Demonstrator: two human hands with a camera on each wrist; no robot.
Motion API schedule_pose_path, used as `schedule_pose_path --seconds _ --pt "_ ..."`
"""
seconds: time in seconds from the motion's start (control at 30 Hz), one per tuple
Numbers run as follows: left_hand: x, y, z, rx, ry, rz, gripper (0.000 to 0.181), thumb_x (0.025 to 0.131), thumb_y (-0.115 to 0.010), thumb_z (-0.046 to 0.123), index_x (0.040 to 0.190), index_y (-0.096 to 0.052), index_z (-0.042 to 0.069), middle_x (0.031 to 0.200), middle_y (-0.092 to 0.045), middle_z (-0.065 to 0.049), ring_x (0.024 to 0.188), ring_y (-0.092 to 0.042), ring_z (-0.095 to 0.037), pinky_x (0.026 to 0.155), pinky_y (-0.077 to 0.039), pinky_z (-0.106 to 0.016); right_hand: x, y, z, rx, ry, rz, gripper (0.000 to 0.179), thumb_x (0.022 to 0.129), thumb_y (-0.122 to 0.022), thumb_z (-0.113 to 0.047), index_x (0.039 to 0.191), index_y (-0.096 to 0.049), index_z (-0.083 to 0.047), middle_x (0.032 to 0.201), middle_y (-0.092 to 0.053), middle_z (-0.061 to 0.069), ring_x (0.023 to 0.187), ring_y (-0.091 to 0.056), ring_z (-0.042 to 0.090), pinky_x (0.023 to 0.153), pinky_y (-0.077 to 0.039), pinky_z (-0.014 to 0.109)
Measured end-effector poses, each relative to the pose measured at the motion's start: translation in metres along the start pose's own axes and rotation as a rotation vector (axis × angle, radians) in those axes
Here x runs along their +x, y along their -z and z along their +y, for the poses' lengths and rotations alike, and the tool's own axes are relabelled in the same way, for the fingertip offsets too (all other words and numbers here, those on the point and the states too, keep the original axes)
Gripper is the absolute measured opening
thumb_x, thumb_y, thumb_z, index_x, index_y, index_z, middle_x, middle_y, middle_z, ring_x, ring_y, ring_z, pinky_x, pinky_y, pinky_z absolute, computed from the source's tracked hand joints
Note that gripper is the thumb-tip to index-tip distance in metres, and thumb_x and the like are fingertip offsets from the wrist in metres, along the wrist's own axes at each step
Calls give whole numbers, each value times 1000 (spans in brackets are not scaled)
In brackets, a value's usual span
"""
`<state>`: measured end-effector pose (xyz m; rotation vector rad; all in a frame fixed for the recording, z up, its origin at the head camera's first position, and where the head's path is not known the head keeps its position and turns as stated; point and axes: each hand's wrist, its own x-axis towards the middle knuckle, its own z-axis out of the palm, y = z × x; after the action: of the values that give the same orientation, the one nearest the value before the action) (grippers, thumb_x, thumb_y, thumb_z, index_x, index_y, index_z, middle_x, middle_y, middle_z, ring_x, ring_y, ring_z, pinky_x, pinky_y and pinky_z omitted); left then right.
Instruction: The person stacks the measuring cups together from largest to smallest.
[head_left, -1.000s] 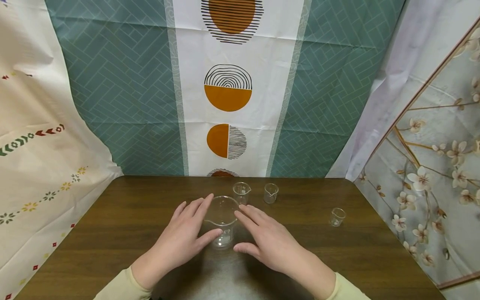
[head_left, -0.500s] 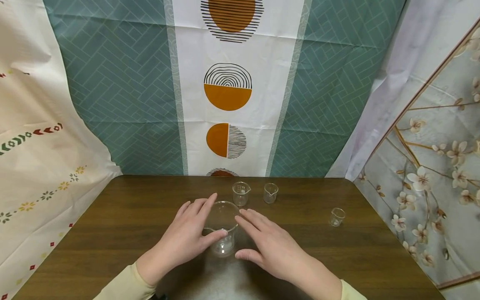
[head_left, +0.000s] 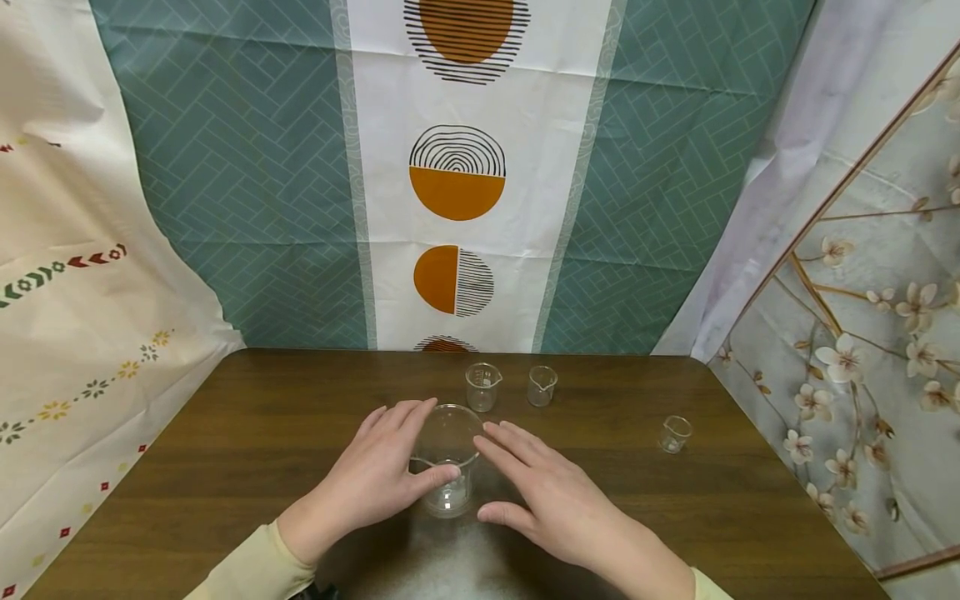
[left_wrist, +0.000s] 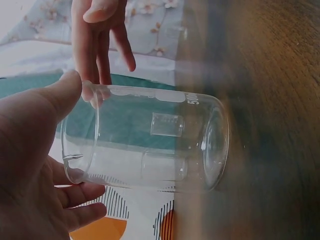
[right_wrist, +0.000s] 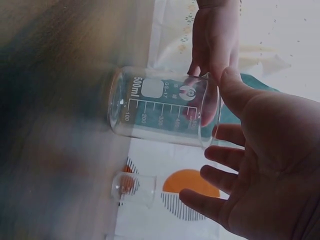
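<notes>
A large clear glass beaker, marked 500ml in the right wrist view, stands upright at the table's front middle. My left hand holds it near the rim, thumb on the near side and fingers round the left. Extended along the right of the rim are the fingers of my right hand; its thumb is spread away from the glass in the head view. Nothing is visible inside the beaker.
Two smaller glass beakers stand behind the large one: a beaker with a printed scale and a shorter beaker. Far right sits a tiny beaker. Patterned cloths hang around the brown wooden table.
The large beaker has come slightly nearer to me and a little right, with both hands moving along with it. The smaller beakers have stayed put.
</notes>
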<state>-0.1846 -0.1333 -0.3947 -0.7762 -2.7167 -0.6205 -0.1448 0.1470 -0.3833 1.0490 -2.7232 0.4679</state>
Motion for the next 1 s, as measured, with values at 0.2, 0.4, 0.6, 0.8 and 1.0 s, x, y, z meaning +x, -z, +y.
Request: schedule_pose_path --seconds 0.2,0.4,0.6,0.8,1.0 --pt "0 -2 -2 -20 -6 1 92 97 -80 62 160 -51 1 156 -58 -15 144 -55 -37 124 -34 -67 -2 0 2 16 -10 -15 77 106 -64 -60 169 -47 -18 177 -38 2 164 -33 27 117 -49 55" --pt "1 -3 -2 -37 -4 -5 91 96 -80 63 159 -53 2 157 -58 -15 145 -54 -38 124 -35 -65 -2 -1 2 37 -16 -19 77 107 -61 -62 169 -46 -19 177 -37 2 164 -31 27 117 -49 57" --pt "1 -4 -3 -64 4 -7 91 97 -79 64 159 -53 3 159 -57 -17 146 -53 -42 123 -36 -67 -3 -1 3 59 -20 -7 74 105 -71 -52 168 -48 -20 176 -39 1 165 -30 29 116 -49 59" --pt "2 -5 -3 -76 5 7 89 95 -82 62 156 -55 2 157 -58 -16 146 -54 -40 122 -38 -66 -3 -1 4 33 -13 4 74 105 -68 -57 167 -50 -21 175 -41 0 165 -31 28 117 -48 57" --pt "2 -7 -3 -90 11 18 89 95 -83 61 155 -56 1 155 -60 -15 144 -56 -39 121 -40 -65 -2 0 4 23 -6 13 75 105 -66 -61 166 -52 -20 174 -43 1 164 -32 26 117 -48 55"
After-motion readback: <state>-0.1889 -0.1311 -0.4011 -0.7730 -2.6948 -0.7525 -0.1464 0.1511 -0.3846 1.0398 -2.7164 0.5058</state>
